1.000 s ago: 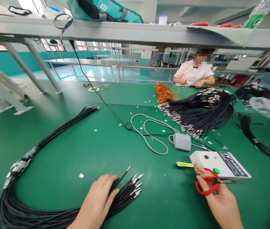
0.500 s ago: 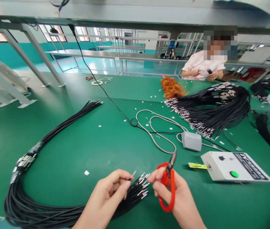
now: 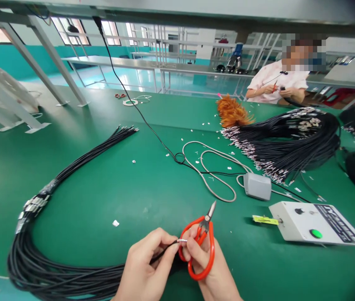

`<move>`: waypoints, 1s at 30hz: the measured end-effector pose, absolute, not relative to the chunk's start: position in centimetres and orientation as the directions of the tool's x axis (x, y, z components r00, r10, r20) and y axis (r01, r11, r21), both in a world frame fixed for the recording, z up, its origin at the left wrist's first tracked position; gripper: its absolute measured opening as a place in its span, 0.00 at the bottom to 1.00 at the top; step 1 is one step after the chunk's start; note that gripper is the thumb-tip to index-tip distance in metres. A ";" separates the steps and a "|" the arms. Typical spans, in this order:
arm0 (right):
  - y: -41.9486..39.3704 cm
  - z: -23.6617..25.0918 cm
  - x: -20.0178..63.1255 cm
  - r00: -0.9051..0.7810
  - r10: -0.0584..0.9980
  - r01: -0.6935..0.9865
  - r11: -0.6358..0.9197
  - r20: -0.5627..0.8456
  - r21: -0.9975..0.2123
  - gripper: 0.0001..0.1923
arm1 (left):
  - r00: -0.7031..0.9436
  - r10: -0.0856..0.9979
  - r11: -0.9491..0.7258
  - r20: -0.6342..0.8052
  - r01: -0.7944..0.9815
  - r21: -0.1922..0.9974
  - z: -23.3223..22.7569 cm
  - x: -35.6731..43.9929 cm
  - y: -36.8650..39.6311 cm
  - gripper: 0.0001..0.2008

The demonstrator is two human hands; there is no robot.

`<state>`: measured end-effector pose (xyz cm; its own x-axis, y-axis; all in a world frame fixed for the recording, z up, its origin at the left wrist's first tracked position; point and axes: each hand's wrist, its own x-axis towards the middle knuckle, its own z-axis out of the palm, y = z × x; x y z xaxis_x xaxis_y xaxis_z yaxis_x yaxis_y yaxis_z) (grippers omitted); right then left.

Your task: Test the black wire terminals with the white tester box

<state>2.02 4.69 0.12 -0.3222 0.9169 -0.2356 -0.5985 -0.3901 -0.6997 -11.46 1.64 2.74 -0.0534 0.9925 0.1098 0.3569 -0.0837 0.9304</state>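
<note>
Your left hand [image 3: 148,267] now pinches one black wire [image 3: 165,251] lifted from the bundle [image 3: 55,276] on the green worktop [image 3: 133,188], your right hand [image 3: 209,267] has brought the red scissors [image 3: 199,246] closer, gripped, blades shut, touching the wire's metal tip.

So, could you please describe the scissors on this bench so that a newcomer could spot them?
On the green table, look at the near edge, where the right hand grips them. The scissors have bright red loop handles and short metal blades.

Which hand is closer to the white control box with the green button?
Right. The right hand, holding the red scissors, sits just left of the white control box; the left hand is farther left, pinching a black wire.
</note>
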 end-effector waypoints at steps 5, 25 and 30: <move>4.7 0.5 2.4 -0.290 0.917 -0.633 -0.398 -0.273 -0.664 0.17 | -0.050 0.983 -0.135 0.174 0.437 0.889 2.2 -11.8 1.9 0.10; 4.1 1.6 0.8 -0.112 0.949 -0.624 -0.297 -0.293 -0.723 0.15 | -0.129 0.920 -0.269 0.370 0.480 0.835 2.7 -10.8 2.2 0.09; 4.1 2.1 1.2 -0.098 0.935 -0.557 -0.336 -0.342 -0.759 0.16 | -0.055 0.856 -0.376 0.514 0.616 0.692 2.2 -10.9 2.1 0.08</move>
